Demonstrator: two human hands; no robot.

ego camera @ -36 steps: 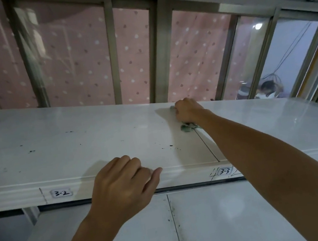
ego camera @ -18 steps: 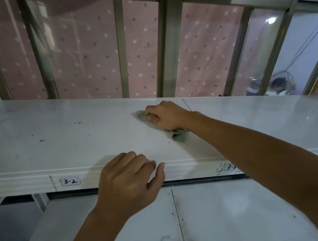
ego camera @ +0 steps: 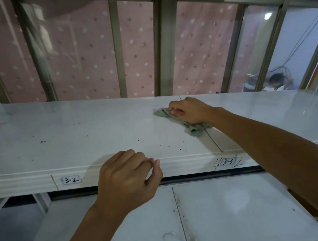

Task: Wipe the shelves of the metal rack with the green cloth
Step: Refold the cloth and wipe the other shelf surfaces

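Observation:
A white metal rack shelf (ego camera: 76, 143) runs across the view, speckled with dark crumbs. My right hand (ego camera: 190, 110) reaches over it near the back, fingers curled round the crumpled green cloth (ego camera: 192, 129), which it presses against the shelf beside a panel seam. The cloth sticks out at both ends of the hand. My left hand (ego camera: 127, 177) hovers at the shelf's front lip with loosely curled fingers and holds nothing; whether it touches the lip I cannot tell.
Labels 3-2 (ego camera: 70, 180) and 3-3 (ego camera: 227, 161) sit on the front lip. A lower white shelf (ego camera: 236, 207) with a dirty seam lies beneath. Behind the rack stand metal window bars (ego camera: 118, 50) and a pink dotted curtain (ego camera: 83, 59). A person (ego camera: 276, 82) sits far right.
My right hand slid the cloth left and toward the front, then back to the right and rear near the seam. My left hand stayed at the front lip.

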